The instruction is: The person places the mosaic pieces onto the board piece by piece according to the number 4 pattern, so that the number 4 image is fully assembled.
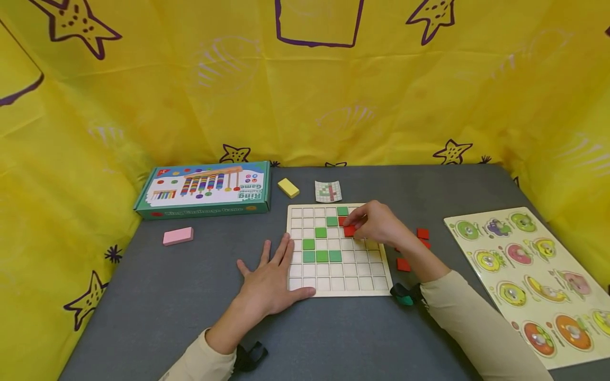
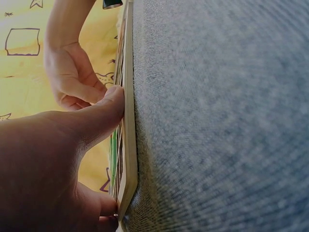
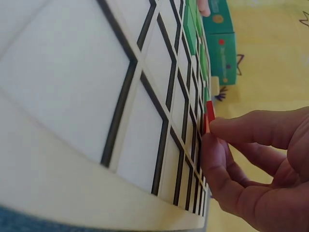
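A wooden grid board [image 1: 338, 286] lies on the grey table, with several green square tiles [image 1: 321, 256] set in its cells. My right hand [image 1: 378, 225] pinches a red square tile [image 1: 349, 231] between thumb and finger over the upper right cells. Just above it, another red tile [image 1: 342, 221] shows next to the fingertips. In the right wrist view the pinched red tile [image 3: 210, 110] is tilted at the board's surface. My left hand [image 1: 267, 283] lies spread at the board's left edge, thumb on the near rim. In the left wrist view that thumb [image 2: 113, 96] touches the board's edge.
Loose red tiles [image 1: 403, 264] lie right of the board, partly behind my right forearm. A small pattern card [image 1: 328, 191] and a yellow block [image 1: 288, 188] sit behind it. A game box [image 1: 209, 190] and pink block [image 1: 178, 236] are left; a fruit picture board [image 1: 538, 280] is right.
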Available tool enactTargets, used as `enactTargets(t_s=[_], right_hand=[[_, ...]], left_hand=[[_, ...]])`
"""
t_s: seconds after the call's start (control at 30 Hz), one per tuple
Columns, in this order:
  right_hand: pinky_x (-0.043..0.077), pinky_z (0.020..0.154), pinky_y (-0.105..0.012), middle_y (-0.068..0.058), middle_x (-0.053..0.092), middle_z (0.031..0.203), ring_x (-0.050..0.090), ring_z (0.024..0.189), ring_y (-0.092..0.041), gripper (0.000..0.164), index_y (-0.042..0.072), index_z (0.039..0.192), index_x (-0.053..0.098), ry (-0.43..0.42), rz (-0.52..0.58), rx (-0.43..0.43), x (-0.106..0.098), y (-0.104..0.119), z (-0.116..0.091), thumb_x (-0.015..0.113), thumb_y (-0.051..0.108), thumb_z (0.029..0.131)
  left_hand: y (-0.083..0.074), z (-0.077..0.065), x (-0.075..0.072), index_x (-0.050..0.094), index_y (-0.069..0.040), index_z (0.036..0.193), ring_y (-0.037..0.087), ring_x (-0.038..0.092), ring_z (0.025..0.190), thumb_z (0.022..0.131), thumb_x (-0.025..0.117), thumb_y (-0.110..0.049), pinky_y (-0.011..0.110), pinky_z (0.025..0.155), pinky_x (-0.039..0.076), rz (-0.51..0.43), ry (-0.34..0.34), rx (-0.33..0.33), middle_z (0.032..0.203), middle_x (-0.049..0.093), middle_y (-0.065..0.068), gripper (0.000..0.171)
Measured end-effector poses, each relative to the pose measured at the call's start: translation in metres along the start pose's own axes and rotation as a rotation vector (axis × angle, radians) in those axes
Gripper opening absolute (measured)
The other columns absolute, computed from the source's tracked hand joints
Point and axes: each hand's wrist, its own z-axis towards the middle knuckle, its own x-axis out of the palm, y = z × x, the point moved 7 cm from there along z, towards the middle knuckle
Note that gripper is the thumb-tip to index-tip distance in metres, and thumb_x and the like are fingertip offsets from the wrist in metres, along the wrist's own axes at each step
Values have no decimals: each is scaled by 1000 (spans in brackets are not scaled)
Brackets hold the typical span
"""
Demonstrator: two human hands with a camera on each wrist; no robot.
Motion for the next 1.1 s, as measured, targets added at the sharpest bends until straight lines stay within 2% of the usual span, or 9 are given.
enactTargets(t_s=[0.4, 1.1], right_hand=[[54, 73, -30, -8, 75, 97, 64, 85, -21, 31, 7, 101, 82, 20, -27, -42, 5, 5, 5, 78, -7, 74], [51, 68, -29, -7, 74, 92, 62, 83, -21, 32, 9, 99, 82, 10, -71, 4, 8, 11, 7, 76, -9, 72]], left_hand=[[-2, 1, -1, 19, -18, 169, 42, 9, 162, 83, 69, -77, 93, 102, 7, 14, -4, 2, 177, 6, -3, 115], [1, 1, 1, 18, -18, 169, 42, 8, 162, 83, 70, -76, 94, 102, 7, 8, -3, -3, 177, 6, -3, 116]])
